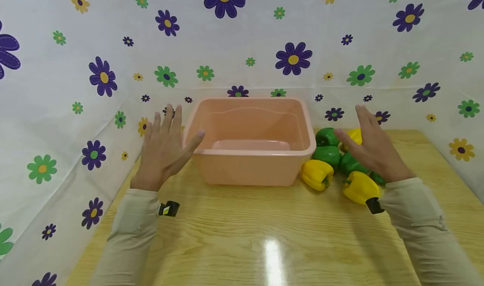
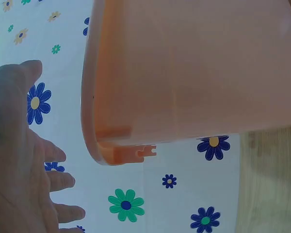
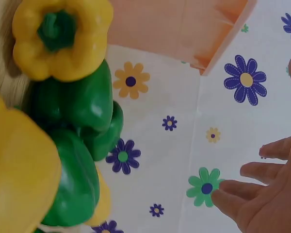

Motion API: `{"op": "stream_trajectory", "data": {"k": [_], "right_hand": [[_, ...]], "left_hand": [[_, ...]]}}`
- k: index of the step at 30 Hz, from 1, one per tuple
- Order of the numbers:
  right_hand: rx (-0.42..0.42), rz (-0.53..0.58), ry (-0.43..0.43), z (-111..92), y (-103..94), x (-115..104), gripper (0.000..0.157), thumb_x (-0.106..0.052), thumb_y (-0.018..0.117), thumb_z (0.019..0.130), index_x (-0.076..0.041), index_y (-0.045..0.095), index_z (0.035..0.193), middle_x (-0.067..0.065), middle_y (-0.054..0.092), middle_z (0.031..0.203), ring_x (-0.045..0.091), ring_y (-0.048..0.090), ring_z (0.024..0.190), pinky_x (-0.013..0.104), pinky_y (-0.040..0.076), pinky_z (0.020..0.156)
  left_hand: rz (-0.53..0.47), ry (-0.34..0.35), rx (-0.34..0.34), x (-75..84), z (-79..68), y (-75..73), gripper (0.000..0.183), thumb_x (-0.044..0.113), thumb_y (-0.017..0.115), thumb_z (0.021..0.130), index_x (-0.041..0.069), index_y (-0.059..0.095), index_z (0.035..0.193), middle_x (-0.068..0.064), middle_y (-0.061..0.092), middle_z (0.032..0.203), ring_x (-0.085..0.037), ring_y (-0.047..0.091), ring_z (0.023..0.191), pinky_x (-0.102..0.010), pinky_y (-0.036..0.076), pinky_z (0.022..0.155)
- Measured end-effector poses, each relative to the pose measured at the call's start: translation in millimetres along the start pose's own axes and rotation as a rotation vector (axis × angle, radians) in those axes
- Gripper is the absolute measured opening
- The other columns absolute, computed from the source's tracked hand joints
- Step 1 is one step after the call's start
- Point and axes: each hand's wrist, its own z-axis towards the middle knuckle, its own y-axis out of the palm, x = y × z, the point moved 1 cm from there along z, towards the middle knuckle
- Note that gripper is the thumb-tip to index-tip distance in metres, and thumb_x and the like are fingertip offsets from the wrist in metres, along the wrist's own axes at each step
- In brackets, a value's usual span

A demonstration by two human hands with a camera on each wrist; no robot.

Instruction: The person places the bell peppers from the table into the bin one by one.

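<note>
A pink plastic tub (image 1: 249,166) stands upright on the wooden table with nothing inside it. My left hand (image 1: 160,151) is raised beside the tub's left end, fingers straight and thumb spread, holding nothing. On the other side my right hand (image 1: 378,149) hovers over a cluster of bell peppers, its fingers extended and its palm bare. The group has several green peppers (image 1: 327,156) and yellow peppers, with one yellow pepper (image 1: 317,174) close against the tub's right side. Another yellow pepper (image 1: 360,187) lies nearer, below the right wrist. Part of the cluster is hidden behind that hand.
The light wood table (image 1: 234,227) reaches toward me. A white cloth (image 1: 242,38) printed with flowers hangs behind the table and along both sides. Each wrist wears a small black camera mount (image 1: 172,208) on a strap.
</note>
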Motion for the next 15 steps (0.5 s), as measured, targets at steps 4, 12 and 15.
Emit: {"op": "stream_trajectory", "data": {"k": [4, 12, 15], "right_hand": [[-0.036, 0.092, 0.000, 3.2, 5.6, -2.8, 0.088, -0.054, 0.045, 0.104, -0.002, 0.002, 0.162, 0.027, 0.007, 0.166, 0.051, 0.015, 0.149, 0.070, 0.017, 0.115], [-0.145, 0.187, 0.016, 6.8, 22.5, -20.2, 0.084, -0.054, 0.039, 0.107, -0.005, 0.002, 0.163, 0.026, 0.013, 0.165, 0.053, 0.031, 0.143, 0.069, 0.031, 0.111], [-0.157, 0.219, 0.000, 7.9, 29.9, -25.8, 0.081, -0.053, 0.038, 0.107, -0.004, 0.005, 0.163, 0.024, 0.015, 0.166, 0.051, 0.035, 0.142, 0.066, 0.033, 0.111]], "left_hand": [[-0.079, 0.003, -0.012, 0.2, -1.3, 3.1, 0.099, 0.075, 0.032, 0.097, 0.005, 0.008, 0.163, -0.018, 0.005, 0.168, -0.048, 0.004, 0.152, -0.063, 0.003, 0.121], [-0.169, 0.024, -0.016, 2.7, -4.0, 10.0, 0.093, 0.069, 0.040, 0.098, 0.003, 0.022, 0.161, -0.019, 0.009, 0.168, -0.045, 0.012, 0.152, -0.066, 0.013, 0.119], [-0.193, 0.035, -0.009, 5.0, -4.9, 12.8, 0.091, 0.066, 0.043, 0.098, 0.002, 0.024, 0.160, -0.019, 0.011, 0.168, -0.044, 0.014, 0.152, -0.066, 0.016, 0.119]]}}
